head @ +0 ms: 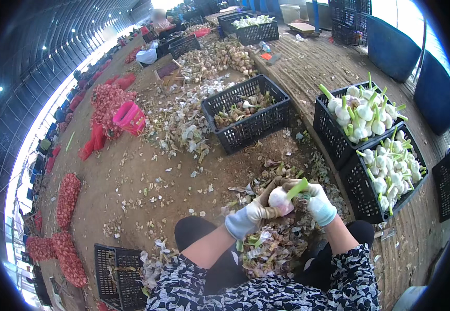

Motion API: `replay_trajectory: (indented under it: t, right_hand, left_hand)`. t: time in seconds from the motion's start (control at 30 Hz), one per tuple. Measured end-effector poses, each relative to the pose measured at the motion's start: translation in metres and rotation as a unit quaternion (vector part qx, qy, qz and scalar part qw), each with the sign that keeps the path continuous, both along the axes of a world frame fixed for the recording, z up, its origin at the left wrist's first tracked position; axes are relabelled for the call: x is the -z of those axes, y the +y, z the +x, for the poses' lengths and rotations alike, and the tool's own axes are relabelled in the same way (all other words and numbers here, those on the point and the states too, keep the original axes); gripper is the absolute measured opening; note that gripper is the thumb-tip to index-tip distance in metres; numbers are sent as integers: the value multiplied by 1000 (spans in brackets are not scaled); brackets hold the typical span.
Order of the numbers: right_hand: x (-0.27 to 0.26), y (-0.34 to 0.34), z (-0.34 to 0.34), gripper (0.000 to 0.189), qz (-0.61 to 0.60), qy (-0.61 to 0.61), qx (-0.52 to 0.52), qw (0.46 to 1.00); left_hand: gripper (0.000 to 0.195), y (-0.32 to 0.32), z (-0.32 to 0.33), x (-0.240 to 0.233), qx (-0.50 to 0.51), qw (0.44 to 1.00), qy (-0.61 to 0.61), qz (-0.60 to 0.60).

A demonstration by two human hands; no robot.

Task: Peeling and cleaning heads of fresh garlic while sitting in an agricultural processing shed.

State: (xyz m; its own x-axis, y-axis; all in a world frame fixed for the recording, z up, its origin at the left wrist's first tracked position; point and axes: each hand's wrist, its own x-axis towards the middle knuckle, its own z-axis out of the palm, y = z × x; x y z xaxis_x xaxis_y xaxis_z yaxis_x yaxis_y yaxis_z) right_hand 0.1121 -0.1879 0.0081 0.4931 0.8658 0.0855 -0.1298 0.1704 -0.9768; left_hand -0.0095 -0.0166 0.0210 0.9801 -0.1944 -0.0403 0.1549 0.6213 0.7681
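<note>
My left hand [257,213], in a soiled white glove, is closed around a garlic bulb [280,200] with a short green stem pointing up and right. My right hand [313,200], gloved too, is at the stem side of the bulb; dark peelings or roots show by its fingers, and whether it grips the stem I cannot tell. Under both hands lies a heap of garlic skins [271,248] between my knees. Two black plastic crates of cleaned white bulbs with cut green stems, an upper one [328,144] and a lower one [361,194], stand to the right.
A black crate [248,130] with unpeeled garlic stands ahead. Further left are a pink bucket [129,118] and red mesh sacks [69,260]. An empty-looking black crate [118,276] is at lower left. A raised wooden edge [310,124] runs along the right. Another person [162,24] sits far off.
</note>
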Motion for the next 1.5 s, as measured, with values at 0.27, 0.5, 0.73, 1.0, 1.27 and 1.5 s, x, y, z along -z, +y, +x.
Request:
replay_trajectory:
  t: [0.27, 0.5, 0.73, 1.0, 1.27, 1.5]
  right_hand:
    - [7, 14, -25, 40, -59, 11, 143, 988]
    - [7, 17, -26, 18, -14, 86, 147, 985]
    - [10, 30, -28, 26, 11, 202, 196, 960]
    - [5, 32, -26, 27, -29, 159, 226, 961]
    - [4, 18, -17, 17, -23, 73, 200, 977]
    - [0, 23, -17, 16, -82, 48, 220, 971]
  left_hand:
    - [91, -5, 0, 25, -188, 980, -36, 56]
    - [62, -7, -8, 26, -191, 979, -9, 74]
    - [78, -15, 3, 32, -306, 839, -115, 435]
    - [74, -18, 8, 36, -324, 855, -71, 399]
    - [74, -18, 10, 37, -321, 812, -110, 474]
    - [63, -10, 10, 22, -331, 722, -185, 579]
